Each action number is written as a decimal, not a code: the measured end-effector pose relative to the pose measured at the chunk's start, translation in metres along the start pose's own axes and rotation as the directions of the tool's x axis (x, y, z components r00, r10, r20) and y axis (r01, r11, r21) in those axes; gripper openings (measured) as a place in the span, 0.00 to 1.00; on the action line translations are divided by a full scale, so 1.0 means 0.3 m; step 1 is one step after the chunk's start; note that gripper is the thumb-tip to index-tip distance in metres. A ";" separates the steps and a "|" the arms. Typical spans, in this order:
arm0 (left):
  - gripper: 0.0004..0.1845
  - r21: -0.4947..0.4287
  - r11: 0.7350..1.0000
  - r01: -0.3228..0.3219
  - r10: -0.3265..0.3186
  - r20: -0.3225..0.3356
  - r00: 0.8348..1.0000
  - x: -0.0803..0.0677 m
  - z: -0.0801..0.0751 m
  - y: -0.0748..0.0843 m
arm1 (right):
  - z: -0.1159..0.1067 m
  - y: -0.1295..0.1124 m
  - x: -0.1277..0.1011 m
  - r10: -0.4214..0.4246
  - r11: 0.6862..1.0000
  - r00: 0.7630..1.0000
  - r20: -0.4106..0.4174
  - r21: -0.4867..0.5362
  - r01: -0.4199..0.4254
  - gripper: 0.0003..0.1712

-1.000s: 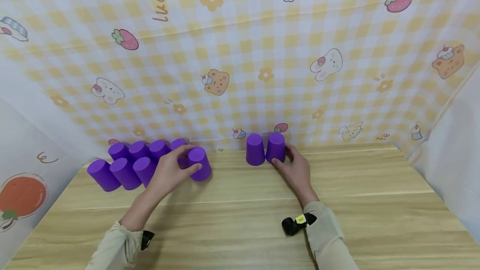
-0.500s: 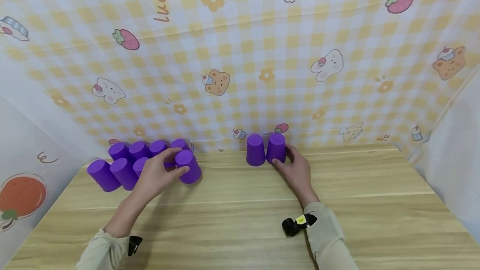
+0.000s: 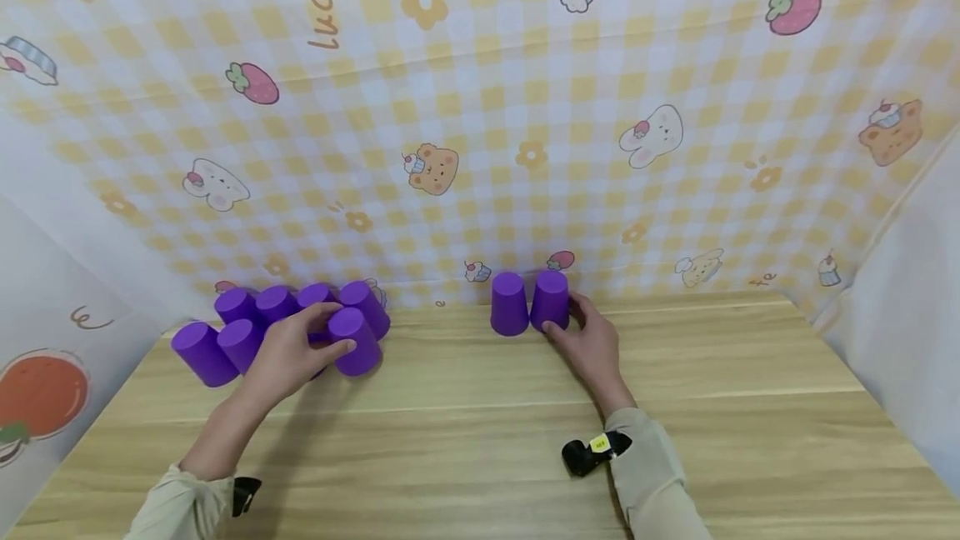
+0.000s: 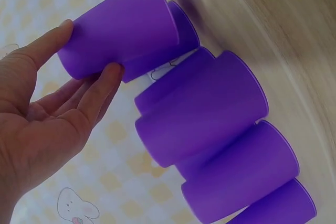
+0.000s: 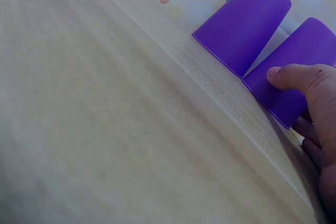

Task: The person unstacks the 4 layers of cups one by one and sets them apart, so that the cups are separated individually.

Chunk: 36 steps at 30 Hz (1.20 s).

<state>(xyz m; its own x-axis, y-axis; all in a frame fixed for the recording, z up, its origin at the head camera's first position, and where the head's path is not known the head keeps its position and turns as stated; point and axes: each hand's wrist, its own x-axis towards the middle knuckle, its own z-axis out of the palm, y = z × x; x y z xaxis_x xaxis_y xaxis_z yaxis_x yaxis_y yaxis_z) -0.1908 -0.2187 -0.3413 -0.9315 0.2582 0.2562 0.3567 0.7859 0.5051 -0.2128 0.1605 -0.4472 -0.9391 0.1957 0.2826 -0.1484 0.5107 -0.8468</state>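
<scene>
My left hand [image 3: 288, 357] grips an upside-down purple cup [image 3: 355, 344] between thumb and fingers, at the right end of the front row of purple cups. In the left wrist view that gripped cup [image 4: 121, 30] overlaps another cup behind it. Farther right, my right hand [image 3: 590, 344] holds a second purple cup [image 3: 550, 302] by its side, thumb in front and fingers behind. Just left of it stands a matching cup [image 3: 509, 304], also upside down. The right wrist view shows the lower rims of this pair [image 5: 244, 27] meeting at the wooden tabletop.
Two rows of upside-down purple cups [image 3: 206, 354] stand at the left back of the wooden table [image 3: 450, 440]; my left hand hides some. A yellow checked cloth [image 3: 487, 107] hangs behind the table. Pale side walls [image 3: 922, 273] rise at both sides.
My left hand has carried its cup leftward and slightly nearer, up to the end of the front row. The right hand and its pair of cups stay put.
</scene>
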 end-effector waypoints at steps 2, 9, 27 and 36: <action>0.27 0.006 1.000 0.001 -0.001 -0.001 1.000 0.000 -0.003 -0.004 | -0.001 0.001 -0.001 -0.001 1.000 1.000 -0.003 0.000 0.001 0.35; 0.27 0.041 0.999 0.010 -0.010 -0.001 1.000 -0.007 -0.006 -0.017 | 0.004 0.003 0.000 0.001 1.000 1.000 0.004 0.013 -0.001 0.35; 0.29 0.079 0.996 0.032 -0.035 0.037 0.999 0.004 -0.005 -0.028 | 0.000 0.003 0.004 0.000 1.000 1.000 0.009 0.006 0.000 0.36; 0.30 0.119 0.991 0.056 -0.062 0.045 0.997 0.010 0.001 -0.020 | 0.000 0.005 0.005 -0.009 1.000 1.000 0.001 0.008 0.009 0.35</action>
<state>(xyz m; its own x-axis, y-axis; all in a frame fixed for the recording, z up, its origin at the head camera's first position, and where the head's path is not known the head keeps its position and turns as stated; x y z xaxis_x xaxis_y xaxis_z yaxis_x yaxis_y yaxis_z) -0.1957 -0.2223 -0.3439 -0.9541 0.2337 0.1871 0.2926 0.8607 0.4167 -0.2143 0.1617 -0.4482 -0.9378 0.1905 0.2902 -0.1595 0.5059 -0.8477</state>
